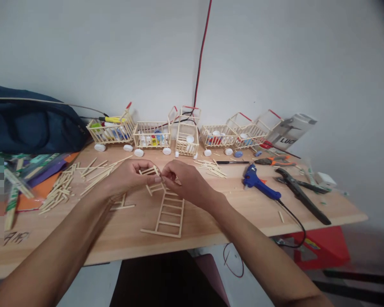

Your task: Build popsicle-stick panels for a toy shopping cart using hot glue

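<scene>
A stick frame (155, 186) is gripped by the left hand (129, 175); hold of right hand (192, 181) cannot be told; five carts (186, 150) are built, loose sticks (60, 187) unused

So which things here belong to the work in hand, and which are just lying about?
In the work, apparently:
small frame, in the left hand, right hand at its edge
ladder frame
loose sticks
glue gun, probably, though set down

Lying about, apparently:
carts
bag
pen
pliers

Five carts (152, 135), one glue gun (262, 186)
</scene>
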`<action>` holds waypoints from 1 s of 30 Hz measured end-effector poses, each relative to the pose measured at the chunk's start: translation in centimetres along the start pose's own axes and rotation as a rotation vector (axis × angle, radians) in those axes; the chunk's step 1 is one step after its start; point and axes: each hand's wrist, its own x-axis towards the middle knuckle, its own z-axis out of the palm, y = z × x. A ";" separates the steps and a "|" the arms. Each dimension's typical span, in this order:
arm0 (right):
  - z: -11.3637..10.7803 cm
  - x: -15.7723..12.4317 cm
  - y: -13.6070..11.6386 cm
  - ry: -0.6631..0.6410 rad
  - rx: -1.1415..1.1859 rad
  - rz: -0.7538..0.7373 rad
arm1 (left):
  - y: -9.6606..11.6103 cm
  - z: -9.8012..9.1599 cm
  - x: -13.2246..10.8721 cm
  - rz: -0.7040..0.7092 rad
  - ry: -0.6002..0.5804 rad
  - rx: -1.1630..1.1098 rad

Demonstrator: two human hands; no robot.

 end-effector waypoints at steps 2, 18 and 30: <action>0.0 0.0 0.1 -0.004 -0.011 0.020 | 0.2 0.1 -0.1 0.019 0.012 0.049; 0.5 0.7 0.6 0.032 -0.037 0.128 | -0.1 1.5 -0.1 0.061 0.156 -0.026; 0.0 0.9 1.5 0.031 0.064 0.263 | -0.5 2.0 -0.2 0.327 0.268 0.310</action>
